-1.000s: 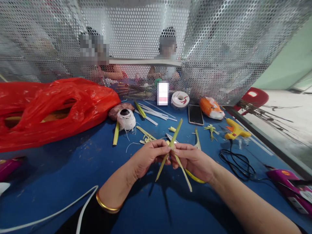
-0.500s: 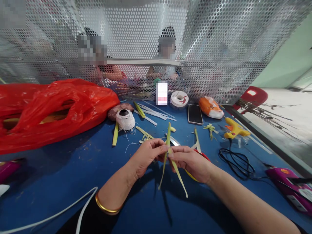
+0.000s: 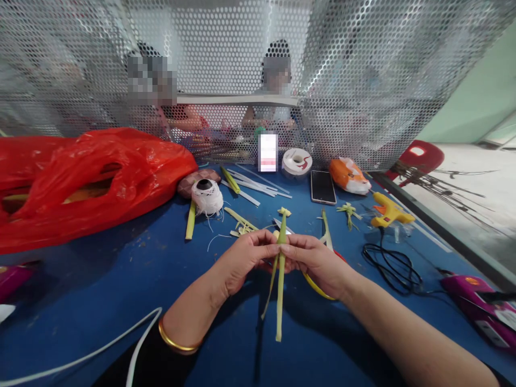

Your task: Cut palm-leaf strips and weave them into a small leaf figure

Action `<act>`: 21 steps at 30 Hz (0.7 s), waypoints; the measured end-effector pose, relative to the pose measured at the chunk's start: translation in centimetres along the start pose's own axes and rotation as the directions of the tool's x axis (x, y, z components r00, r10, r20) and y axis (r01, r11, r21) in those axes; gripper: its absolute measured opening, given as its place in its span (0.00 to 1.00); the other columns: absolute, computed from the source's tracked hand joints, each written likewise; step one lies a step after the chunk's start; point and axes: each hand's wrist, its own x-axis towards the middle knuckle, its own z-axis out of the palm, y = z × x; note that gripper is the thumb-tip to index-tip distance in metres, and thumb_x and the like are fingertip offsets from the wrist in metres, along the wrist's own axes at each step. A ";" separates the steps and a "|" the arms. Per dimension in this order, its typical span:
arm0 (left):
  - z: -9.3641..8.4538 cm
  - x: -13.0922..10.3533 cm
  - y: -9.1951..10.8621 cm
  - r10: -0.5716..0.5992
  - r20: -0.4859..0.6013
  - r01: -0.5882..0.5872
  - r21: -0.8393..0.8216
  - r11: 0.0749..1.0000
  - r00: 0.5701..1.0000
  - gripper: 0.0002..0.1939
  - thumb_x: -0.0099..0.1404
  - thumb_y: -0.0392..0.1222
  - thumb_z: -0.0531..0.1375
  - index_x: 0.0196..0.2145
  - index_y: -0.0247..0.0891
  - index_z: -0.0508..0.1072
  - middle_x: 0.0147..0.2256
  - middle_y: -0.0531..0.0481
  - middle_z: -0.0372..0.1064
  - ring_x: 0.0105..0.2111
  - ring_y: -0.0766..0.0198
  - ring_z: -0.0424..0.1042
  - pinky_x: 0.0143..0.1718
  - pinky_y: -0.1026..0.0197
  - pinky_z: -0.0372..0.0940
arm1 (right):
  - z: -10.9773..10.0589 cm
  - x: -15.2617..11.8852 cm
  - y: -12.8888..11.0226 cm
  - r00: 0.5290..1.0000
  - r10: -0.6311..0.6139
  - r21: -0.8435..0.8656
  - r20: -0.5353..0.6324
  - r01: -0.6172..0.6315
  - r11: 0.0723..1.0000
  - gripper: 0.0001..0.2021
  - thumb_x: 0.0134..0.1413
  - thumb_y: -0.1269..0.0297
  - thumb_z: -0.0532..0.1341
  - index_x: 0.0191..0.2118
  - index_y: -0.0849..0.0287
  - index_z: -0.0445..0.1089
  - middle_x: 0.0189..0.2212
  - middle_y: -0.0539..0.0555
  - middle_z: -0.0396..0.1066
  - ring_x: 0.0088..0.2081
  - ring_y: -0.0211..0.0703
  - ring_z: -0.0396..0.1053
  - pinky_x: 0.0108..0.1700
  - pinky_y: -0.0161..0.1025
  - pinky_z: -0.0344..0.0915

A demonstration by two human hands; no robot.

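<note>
Both hands meet over the table's middle, pinching a pale green leaf strip point(image 3: 281, 290) that looks folded, its pointed end upward and two tails hanging down. My left hand point(image 3: 248, 255) grips it from the left with thumb and fingers closed. From the other side, my right hand point(image 3: 316, 263) presses its thumb and fingers on the same spot. Beneath my right hand lie scissors point(image 3: 316, 287) with red and yellow handles, mostly covered. Leaf scraps point(image 3: 241, 220) lie just beyond my left hand, and a split leaf piece point(image 3: 325, 228) lies beyond my right.
A red plastic bag point(image 3: 149, 166) fills the left. Toward the back are a ball of white thread point(image 3: 207, 198), white strips point(image 3: 256, 185), a ribbon roll point(image 3: 297, 161) and a phone point(image 3: 323, 187). To the right lie a yellow glue gun point(image 3: 391, 210) and its black cord point(image 3: 391, 269). A perforated screen point(image 3: 226, 48) stands behind.
The longer tail of the leaf strip has swung left and now hangs nearly straight down. My right hand's fingers have shifted closer to my left thumb.
</note>
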 end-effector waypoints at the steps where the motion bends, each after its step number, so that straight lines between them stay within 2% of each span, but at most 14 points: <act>1: 0.0 0.0 0.0 -0.006 0.010 0.006 -0.008 1.000 1.000 0.17 0.49 0.47 0.70 0.28 0.36 0.67 0.26 0.50 0.72 0.28 0.63 0.73 0.30 0.63 0.63 | 0.0 0.0 0.0 1.000 0.007 0.009 0.010 -0.008 1.000 0.12 0.49 0.58 0.70 0.31 0.62 0.74 0.25 0.50 0.71 0.27 0.33 0.68 0.35 0.34 0.65; 8: -0.1 -0.2 0.2 -0.012 0.051 0.016 -0.065 0.998 0.999 0.16 0.50 0.44 0.70 0.27 0.36 0.67 0.25 0.53 0.70 0.25 0.68 0.71 0.29 0.65 0.62 | -0.1 -0.4 -0.6 0.995 0.073 0.044 0.061 -0.076 0.996 0.13 0.49 0.58 0.70 0.35 0.64 0.77 0.25 0.52 0.73 0.28 0.35 0.70 0.33 0.33 0.65; 15: -0.7 -0.2 0.4 -0.034 0.042 0.037 -0.075 0.997 0.999 0.14 0.52 0.42 0.69 0.29 0.36 0.68 0.24 0.55 0.68 0.24 0.69 0.70 0.30 0.64 0.64 | 0.2 -0.5 -1.4 0.993 0.075 0.079 0.089 -0.083 0.993 0.10 0.49 0.60 0.69 0.31 0.63 0.76 0.24 0.50 0.72 0.25 0.33 0.68 0.30 0.31 0.63; 18: -0.6 -0.2 0.4 -0.045 0.063 0.050 -0.078 0.996 0.997 0.13 0.54 0.44 0.68 0.33 0.37 0.70 0.26 0.53 0.70 0.23 0.69 0.70 0.29 0.63 0.65 | 0.1 -0.4 -1.2 0.992 0.085 0.051 0.091 -0.090 0.995 0.12 0.49 0.59 0.69 0.34 0.63 0.77 0.28 0.54 0.75 0.29 0.36 0.71 0.32 0.32 0.65; 21: -0.3 -0.1 0.3 -0.008 0.015 0.008 -0.021 1.000 1.000 0.15 0.54 0.47 0.68 0.33 0.36 0.71 0.26 0.53 0.70 0.21 0.70 0.69 0.26 0.65 0.63 | -0.1 -0.4 -0.7 0.990 0.092 -0.005 0.106 -0.093 0.996 0.14 0.48 0.57 0.70 0.35 0.63 0.77 0.30 0.55 0.75 0.29 0.35 0.70 0.32 0.33 0.65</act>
